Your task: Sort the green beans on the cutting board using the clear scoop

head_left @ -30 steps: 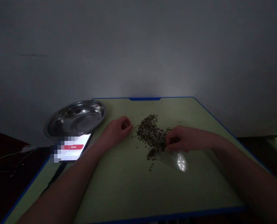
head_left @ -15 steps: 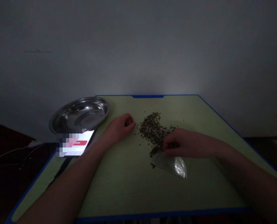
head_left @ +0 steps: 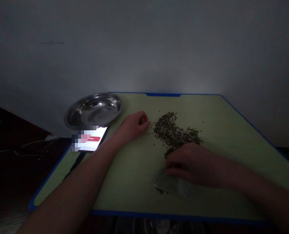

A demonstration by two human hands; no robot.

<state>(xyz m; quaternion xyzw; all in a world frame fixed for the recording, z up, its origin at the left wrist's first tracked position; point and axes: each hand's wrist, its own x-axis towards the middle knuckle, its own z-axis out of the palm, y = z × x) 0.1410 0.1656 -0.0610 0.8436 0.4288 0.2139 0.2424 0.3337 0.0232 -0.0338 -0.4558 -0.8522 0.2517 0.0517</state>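
A heap of small dark brown grains lies spread on the pale green tabletop, with a few loose ones around it. My right hand is closed at the heap's near edge. Its fingers pinch a clear half-round plastic piece shaped like a protractor, held low over the table and partly hidden by the hand. A few grains show by the plastic's straight edge. To the left of the heap, my left hand rests on the table with fingers curled and thumb near the forefinger. Whatever those fingers hold, if anything, is hidden.
A shiny steel basin stands at the back left of the blue-edged table. In front of it lies a phone with a lit screen, close to my left forearm. A wall rises behind the table. White cables trail at the far left.
My right hand has drawn the plastic piece nearer to me, away from the heap, and its angle has turned. The left hand keeps its pose. The whole view has shifted slightly.
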